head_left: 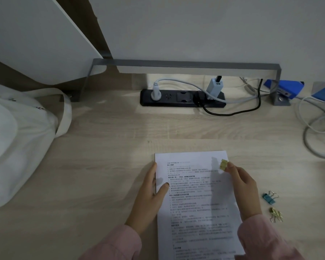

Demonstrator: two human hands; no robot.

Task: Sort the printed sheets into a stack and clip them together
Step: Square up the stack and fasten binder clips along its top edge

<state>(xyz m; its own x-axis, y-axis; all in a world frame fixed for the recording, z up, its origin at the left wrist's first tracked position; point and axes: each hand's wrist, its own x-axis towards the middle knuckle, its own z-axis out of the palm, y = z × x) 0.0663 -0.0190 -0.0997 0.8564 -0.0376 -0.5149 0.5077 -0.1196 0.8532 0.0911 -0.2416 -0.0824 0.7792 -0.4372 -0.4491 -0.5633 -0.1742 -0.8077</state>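
Note:
A stack of printed sheets [195,201] lies on the wooden desk in front of me, text side up. My left hand [152,192] presses on the stack's left edge, thumb flat on the paper. My right hand [242,186] hovers over the upper right part of the sheets and pinches a gold binder clip [223,164] between its fingertips. To the right of the sheets lie a teal binder clip [269,197] and a gold binder clip [275,214], both loose on the desk.
A black power strip [182,98] with plugs sits at the back under a grey metal shelf frame [176,63]. A white cloth bag [17,136] fills the left side. Grey cables [315,132] coil at the right, near blue boxes [287,88].

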